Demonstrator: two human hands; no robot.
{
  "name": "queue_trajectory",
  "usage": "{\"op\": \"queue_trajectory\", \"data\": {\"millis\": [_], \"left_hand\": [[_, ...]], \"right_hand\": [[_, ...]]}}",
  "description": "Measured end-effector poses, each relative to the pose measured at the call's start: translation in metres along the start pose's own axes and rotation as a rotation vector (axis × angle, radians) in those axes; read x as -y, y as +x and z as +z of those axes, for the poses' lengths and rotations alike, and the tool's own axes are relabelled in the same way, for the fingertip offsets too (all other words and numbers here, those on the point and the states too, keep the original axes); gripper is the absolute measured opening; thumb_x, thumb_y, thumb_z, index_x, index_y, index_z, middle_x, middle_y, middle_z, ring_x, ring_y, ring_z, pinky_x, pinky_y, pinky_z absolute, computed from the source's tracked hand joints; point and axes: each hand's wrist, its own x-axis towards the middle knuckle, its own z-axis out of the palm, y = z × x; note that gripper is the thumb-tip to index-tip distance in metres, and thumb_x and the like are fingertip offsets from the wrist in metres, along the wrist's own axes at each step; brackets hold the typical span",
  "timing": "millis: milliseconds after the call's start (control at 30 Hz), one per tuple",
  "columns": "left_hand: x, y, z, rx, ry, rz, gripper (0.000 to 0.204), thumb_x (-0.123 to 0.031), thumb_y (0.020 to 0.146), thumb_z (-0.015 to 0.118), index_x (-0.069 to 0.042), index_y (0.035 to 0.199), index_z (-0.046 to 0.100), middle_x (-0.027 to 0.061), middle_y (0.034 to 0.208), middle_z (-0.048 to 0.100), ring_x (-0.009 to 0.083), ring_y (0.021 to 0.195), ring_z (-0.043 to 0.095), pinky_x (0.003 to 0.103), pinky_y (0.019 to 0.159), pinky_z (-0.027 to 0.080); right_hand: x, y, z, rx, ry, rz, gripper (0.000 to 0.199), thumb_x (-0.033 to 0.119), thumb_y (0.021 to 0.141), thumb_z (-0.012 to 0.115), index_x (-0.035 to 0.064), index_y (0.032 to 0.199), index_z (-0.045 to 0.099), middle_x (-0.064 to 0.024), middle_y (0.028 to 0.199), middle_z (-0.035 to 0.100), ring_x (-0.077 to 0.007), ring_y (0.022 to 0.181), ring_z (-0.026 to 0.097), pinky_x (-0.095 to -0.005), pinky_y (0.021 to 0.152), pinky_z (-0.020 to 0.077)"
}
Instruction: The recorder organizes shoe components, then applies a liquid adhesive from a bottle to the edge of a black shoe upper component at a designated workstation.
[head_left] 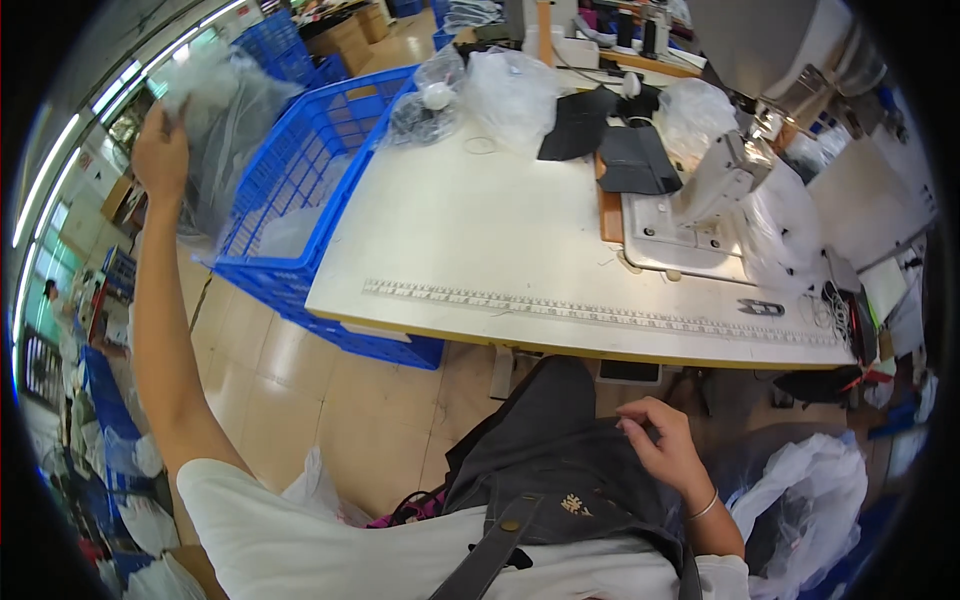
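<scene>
My left hand (162, 150) is raised at the far left with its fingers closed on the top of a clear plastic bag (225, 130). Something dark shows through the bag's film, too blurred to name. The bag hangs beside and partly over a blue plastic crate (330, 240), which stands against the table's left end. Over my lap, near the dark apron (600, 470), rests my right hand (662, 440). Its fingers are loosely curled and partly apart, with nothing in them.
A white sewing table (440, 230) carries a sewing machine (700, 200), black fabric pieces (640, 160), clear bags (510, 95) and thread snips (760, 307). A ruler strip (600, 312) runs along its front edge. White plastic (810, 490) bulges at my right.
</scene>
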Motion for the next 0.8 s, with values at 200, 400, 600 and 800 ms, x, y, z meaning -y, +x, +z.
{"op": "queue_trajectory", "data": {"millis": [200,400,600,800], "left_hand": [[0.071,-0.122,0.109,0.326,0.109,-0.228,0.045,-0.046,0.08,0.052,-0.003,0.089,0.06,0.0209,0.083,0.06,0.0373,0.079,0.057,0.043,0.064,0.042],[0.077,-0.236,0.165,1.341,-0.291,-0.412,0.018,-0.012,0.069,0.058,0.003,0.077,0.064,0.0137,0.059,0.06,0.02,0.054,0.06,0.034,0.05,0.046],[0.071,-0.227,0.156,1.067,-0.248,-0.474,0.023,-0.016,0.075,0.057,0.005,0.081,0.06,0.0134,0.056,0.059,0.0187,0.045,0.058,0.03,0.044,0.046],[0.117,-0.237,0.137,0.692,-0.045,-0.306,0.034,-0.018,0.079,0.05,0.0,0.107,0.056,0.0163,0.089,0.062,0.0239,0.073,0.061,0.034,0.066,0.048]], "right_hand": [[0.006,0.002,-0.017,-0.024,-0.218,-0.076,0.011,0.003,0.078,0.056,0.002,0.089,0.057,-0.0107,0.077,0.058,-0.0242,0.068,0.059,-0.0289,0.059,0.0464],[0.008,0.019,-0.019,0.024,-0.399,-0.223,0.009,0.008,0.077,0.057,0.0035,0.085,0.056,-0.0102,0.077,0.056,-0.0269,0.07,0.056,-0.0341,0.061,0.0456],[-0.014,0.123,-0.023,-0.379,-0.616,-0.439,0.028,0.007,0.069,0.057,0.0025,0.096,0.051,-0.0129,0.095,0.049,-0.0302,0.088,0.05,-0.0383,0.07,0.0446],[-0.053,0.281,-0.031,-0.544,-0.763,-0.089,0.039,0.018,0.071,0.057,0.0014,0.106,0.056,-0.0164,0.098,0.058,-0.0319,0.096,0.052,-0.0435,0.083,0.0399]]}}
